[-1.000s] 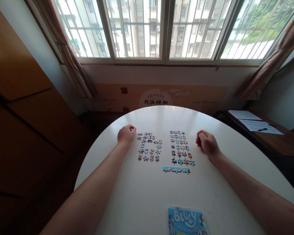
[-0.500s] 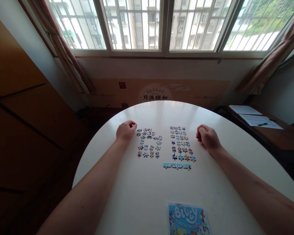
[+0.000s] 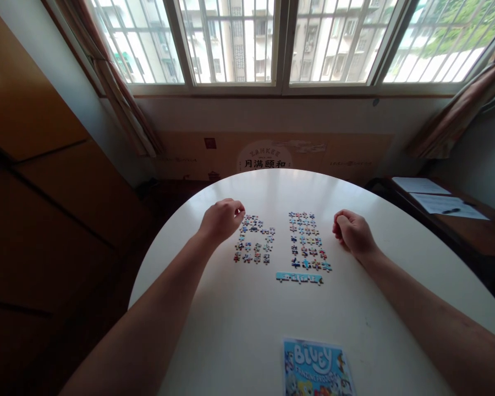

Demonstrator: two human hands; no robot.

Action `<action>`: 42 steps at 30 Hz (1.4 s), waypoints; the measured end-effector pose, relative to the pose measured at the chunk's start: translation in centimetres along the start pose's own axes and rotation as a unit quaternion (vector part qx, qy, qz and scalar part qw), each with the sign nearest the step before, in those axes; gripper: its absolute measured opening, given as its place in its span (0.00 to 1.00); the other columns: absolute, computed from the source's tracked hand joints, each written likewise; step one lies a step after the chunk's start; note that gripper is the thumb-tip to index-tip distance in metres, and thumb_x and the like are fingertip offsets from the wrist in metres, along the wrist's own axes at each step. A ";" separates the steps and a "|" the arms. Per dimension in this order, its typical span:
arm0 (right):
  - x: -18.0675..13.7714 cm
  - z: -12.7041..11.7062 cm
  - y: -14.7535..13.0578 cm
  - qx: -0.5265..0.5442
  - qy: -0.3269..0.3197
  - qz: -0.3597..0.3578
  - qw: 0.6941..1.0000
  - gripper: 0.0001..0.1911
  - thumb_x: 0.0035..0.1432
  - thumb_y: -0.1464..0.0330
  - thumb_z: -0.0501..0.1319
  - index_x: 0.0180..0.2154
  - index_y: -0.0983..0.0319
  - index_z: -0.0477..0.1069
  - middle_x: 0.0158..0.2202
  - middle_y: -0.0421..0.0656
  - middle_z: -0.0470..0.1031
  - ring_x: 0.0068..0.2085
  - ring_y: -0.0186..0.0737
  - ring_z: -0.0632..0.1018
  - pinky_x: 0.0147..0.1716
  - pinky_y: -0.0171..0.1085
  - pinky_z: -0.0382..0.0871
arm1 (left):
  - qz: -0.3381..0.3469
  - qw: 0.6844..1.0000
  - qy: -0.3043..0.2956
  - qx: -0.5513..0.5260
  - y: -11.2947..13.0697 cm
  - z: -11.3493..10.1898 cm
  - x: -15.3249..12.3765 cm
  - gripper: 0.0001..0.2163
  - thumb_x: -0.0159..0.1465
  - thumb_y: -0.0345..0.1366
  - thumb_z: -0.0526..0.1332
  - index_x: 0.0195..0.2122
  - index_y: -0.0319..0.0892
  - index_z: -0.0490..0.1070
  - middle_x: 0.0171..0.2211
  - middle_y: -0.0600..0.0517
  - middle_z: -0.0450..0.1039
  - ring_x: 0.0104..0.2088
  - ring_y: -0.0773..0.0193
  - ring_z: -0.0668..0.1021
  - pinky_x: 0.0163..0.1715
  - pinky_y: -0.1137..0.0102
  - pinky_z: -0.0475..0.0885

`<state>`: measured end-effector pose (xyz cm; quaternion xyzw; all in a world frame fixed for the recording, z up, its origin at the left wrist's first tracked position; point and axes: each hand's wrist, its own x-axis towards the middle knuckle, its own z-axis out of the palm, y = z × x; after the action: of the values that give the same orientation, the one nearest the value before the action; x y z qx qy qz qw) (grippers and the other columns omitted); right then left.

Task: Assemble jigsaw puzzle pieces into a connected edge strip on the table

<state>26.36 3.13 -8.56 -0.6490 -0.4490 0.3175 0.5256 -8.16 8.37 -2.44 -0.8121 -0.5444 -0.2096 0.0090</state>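
Table (image 3: 231, 324), white, glossy and curved at its far edge, stands before barred windows (image 3: 226, 47), with a brown cabinet (image 3: 33, 93) on the left and papers (image 3: 447, 206) on a dark surface at right. Small jigsaw pieces lie mid-table in two blocks, a left block (image 3: 253, 229) and a right block (image 3: 305, 230), with a joined blue strip (image 3: 300, 278) nearer the viewer and a blue "Bluey" sheet (image 3: 317, 366) nearest. The left hand (image 3: 223, 219), fingers curled, overlaps the left block's far corner; whether it grips a piece cannot be told. The right hand (image 3: 355, 233) is clenched beside the right block.
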 end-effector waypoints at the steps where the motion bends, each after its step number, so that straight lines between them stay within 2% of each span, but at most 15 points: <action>1: 0.0 0.0 0.0 -0.004 -0.003 -0.002 1.000 0.06 0.46 0.65 0.57 0.26 0.61 0.67 0.21 0.40 0.69 0.19 0.32 0.67 0.10 0.27 0.54 | 0.020 1.000 -0.008 0.000 0.4 -0.3 -0.1 0.10 0.67 0.35 0.59 0.37 0.42 0.81 0.38 0.48 0.80 0.34 0.58 0.78 0.34 0.65 0.71; 6: -0.1 0.0 0.0 -0.018 -0.008 -0.008 1.000 0.07 0.46 0.64 0.57 0.27 0.61 0.69 0.21 0.40 0.70 0.19 0.33 0.68 0.11 0.28 0.54 | 0.107 0.992 -0.070 -0.006 1.4 -0.9 -0.4 0.11 0.66 0.33 0.58 0.36 0.42 0.81 0.35 0.48 0.81 0.33 0.60 0.78 0.33 0.67 0.69; 9: -0.3 0.0 -0.2 -0.022 -0.006 -0.007 1.000 0.07 0.46 0.64 0.57 0.27 0.60 0.69 0.22 0.39 0.70 0.19 0.33 0.67 0.11 0.28 0.54 | 0.119 0.987 -0.112 0.004 1.5 -1.2 -0.5 0.11 0.66 0.34 0.59 0.38 0.42 0.82 0.34 0.48 0.82 0.34 0.59 0.79 0.34 0.67 0.69; 15: -0.5 0.0 -0.7 0.004 -0.004 0.017 1.000 0.07 0.45 0.64 0.57 0.28 0.60 0.68 0.21 0.38 0.69 0.19 0.33 0.67 0.11 0.28 0.52 | 0.074 0.987 -0.135 0.035 1.4 -2.9 -0.5 0.11 0.67 0.38 0.59 0.38 0.43 0.81 0.36 0.47 0.83 0.38 0.56 0.80 0.34 0.67 0.68; 20: -0.4 -0.1 -0.3 0.040 -0.012 0.033 0.999 0.07 0.48 0.64 0.56 0.29 0.59 0.68 0.22 0.39 0.69 0.20 0.33 0.67 0.11 0.27 0.53 | 0.028 0.982 -0.183 0.038 1.4 -4.1 -0.5 0.13 0.68 0.44 0.59 0.36 0.42 0.79 0.37 0.46 0.82 0.38 0.56 0.79 0.32 0.67 0.65; 25: -0.3 -0.1 0.1 0.043 -0.021 -0.001 0.999 0.11 0.54 0.60 0.56 0.30 0.60 0.70 0.20 0.39 0.67 0.18 0.32 0.65 0.12 0.28 0.52 | -0.014 0.967 -0.251 0.033 1.5 -4.8 -0.7 0.19 0.68 0.51 0.55 0.30 0.43 0.76 0.30 0.47 0.79 0.27 0.59 0.75 0.25 0.66 0.60; 29: -0.5 0.0 -0.1 0.026 -0.028 -0.018 0.999 0.14 0.56 0.58 0.56 0.30 0.61 0.72 0.20 0.39 0.67 0.19 0.32 0.65 0.12 0.28 0.53 | -0.068 0.936 -0.341 0.052 1.5 -5.5 -1.0 0.19 0.66 0.51 0.56 0.28 0.43 0.75 0.28 0.47 0.77 0.24 0.60 0.73 0.25 0.65 0.60; 31: -0.6 0.1 -0.3 0.026 -0.026 -0.009 0.999 0.13 0.54 0.59 0.57 0.30 0.61 0.72 0.21 0.40 0.68 0.19 0.32 0.65 0.11 0.28 0.52 | -0.086 0.926 -0.363 0.059 1.3 -5.6 -0.9 0.18 0.66 0.50 0.56 0.29 0.43 0.75 0.29 0.47 0.77 0.25 0.59 0.73 0.26 0.65 0.61; 36: -0.6 -0.1 0.0 0.038 -0.009 0.005 0.999 0.09 0.43 0.66 0.56 0.28 0.61 0.71 0.20 0.39 0.68 0.17 0.32 0.64 0.10 0.28 0.50 | -0.082 0.923 -0.372 0.053 1.3 -5.5 -0.7 0.18 0.67 0.49 0.55 0.29 0.42 0.74 0.30 0.46 0.77 0.26 0.60 0.73 0.26 0.65 0.61; 42: -0.2 -0.6 1.0 0.078 0.022 -0.067 0.994 0.10 0.30 0.71 0.51 0.23 0.60 0.65 0.19 0.36 0.66 0.16 0.30 0.64 0.12 0.28 0.50 | -0.081 0.919 -0.382 0.055 1.5 -5.7 -0.7 0.19 0.67 0.49 0.55 0.32 0.41 0.77 0.31 0.45 0.77 0.26 0.59 0.73 0.27 0.65 0.62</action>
<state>27.07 2.71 -9.39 -0.5814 -0.4541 0.3014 0.6041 -8.91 5.75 2.81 -0.7821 -0.5808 0.1468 -0.1716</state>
